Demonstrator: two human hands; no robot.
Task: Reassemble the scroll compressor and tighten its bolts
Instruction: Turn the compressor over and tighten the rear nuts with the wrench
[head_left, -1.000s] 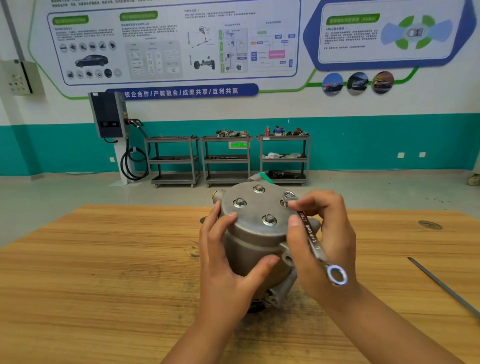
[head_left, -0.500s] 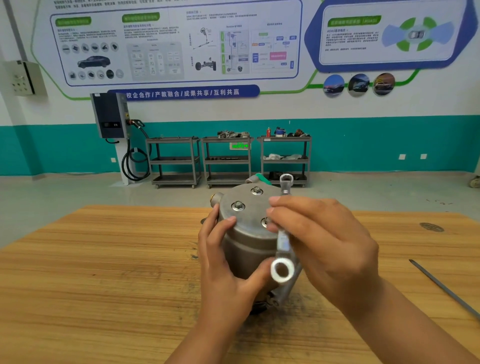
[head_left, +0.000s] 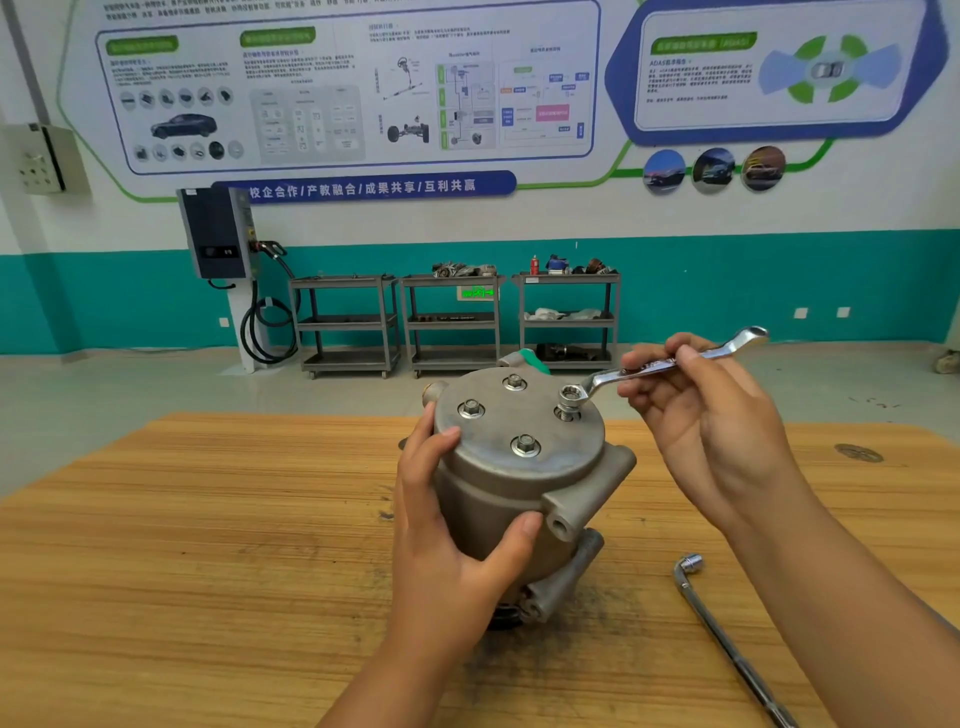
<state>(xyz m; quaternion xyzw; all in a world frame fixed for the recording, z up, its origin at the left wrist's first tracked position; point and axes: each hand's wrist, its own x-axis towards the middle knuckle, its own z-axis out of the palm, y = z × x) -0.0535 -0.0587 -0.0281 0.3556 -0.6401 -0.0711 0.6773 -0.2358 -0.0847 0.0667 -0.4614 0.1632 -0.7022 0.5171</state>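
The grey metal scroll compressor (head_left: 524, 483) stands upright on the wooden table (head_left: 182, 545), its round end cap facing up. Several bolts sit in the cap, among them a front bolt (head_left: 525, 445) and a left bolt (head_left: 471, 408). My left hand (head_left: 447, 535) grips the compressor's left side, thumb across its front. My right hand (head_left: 711, 421) pinches the shaft of a double-ended ring wrench (head_left: 654, 368). The wrench's ring end sits over the right bolt (head_left: 567, 413), and its free end points up and to the right.
An L-shaped socket wrench (head_left: 727, 639) lies on the table to the right of the compressor, running toward the front right corner. Three metal shelf carts (head_left: 452, 322) and a wall charger (head_left: 218, 239) stand far back against the wall.
My right hand has swung the wrench round from in front of the compressor to its right side and set the ring end over the right bolt. My left hand keeps its grip.
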